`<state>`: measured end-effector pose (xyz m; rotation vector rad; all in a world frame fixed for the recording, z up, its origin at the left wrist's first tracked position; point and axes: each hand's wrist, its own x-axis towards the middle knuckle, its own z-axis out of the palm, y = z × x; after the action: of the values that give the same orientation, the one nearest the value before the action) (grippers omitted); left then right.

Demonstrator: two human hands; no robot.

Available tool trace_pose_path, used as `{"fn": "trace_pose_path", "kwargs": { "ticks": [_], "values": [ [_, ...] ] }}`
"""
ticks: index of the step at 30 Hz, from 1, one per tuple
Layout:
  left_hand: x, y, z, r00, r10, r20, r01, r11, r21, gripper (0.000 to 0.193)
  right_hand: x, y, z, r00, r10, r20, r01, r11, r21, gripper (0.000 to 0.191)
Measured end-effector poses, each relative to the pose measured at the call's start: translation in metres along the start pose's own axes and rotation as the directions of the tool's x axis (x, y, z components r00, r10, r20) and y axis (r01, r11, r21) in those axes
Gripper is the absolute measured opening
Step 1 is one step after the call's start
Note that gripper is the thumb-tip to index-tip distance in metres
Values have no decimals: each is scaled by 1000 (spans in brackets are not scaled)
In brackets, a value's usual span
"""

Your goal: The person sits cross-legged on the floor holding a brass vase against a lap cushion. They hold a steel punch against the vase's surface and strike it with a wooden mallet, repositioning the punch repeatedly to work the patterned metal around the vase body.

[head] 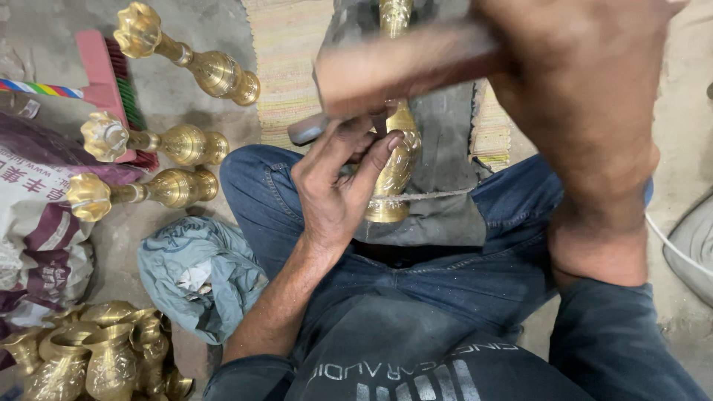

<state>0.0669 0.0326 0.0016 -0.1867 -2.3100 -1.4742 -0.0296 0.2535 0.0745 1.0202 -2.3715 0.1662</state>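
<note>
Seated cross-legged, brass vase (397,174) lying across the lap on a dark cloth, neck pointing away. Left hand (334,186) closed around a small punch (380,122), pinched in the fingertips with its tip set on the vase's belly. Right hand (587,96) clenched on a hammer (394,67), raised and blurred.

Probably best done so: hold the punch square to the curve, brace the heel of the left hand on the metal, strike short and light, pin the vase against the thigh.

Counted: one vase in the lap, one punch, one hammer. Three brass stands (160,142) lying on the floor at the left. A heap of brass jugs (96,356), at least four, exact number unclear. One blue rag (197,271), one brush (111,82), one sack (37,223).
</note>
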Motion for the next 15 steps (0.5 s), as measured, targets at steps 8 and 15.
{"fn": "trace_pose_path", "kwargs": {
  "ticks": [8, 15],
  "values": [
    [0, 0, 0, 1000, 17, 0, -17, 1000, -6, 38, 5, 1, 5, 993, 115, 38, -122, 948, 295, 15],
    [-1, 0, -1, 1000, -5, 12, 5, 1000, -3, 36, 12, -1, 1, 991, 119, 60, -132, 834, 536, 12]
  ]
}}
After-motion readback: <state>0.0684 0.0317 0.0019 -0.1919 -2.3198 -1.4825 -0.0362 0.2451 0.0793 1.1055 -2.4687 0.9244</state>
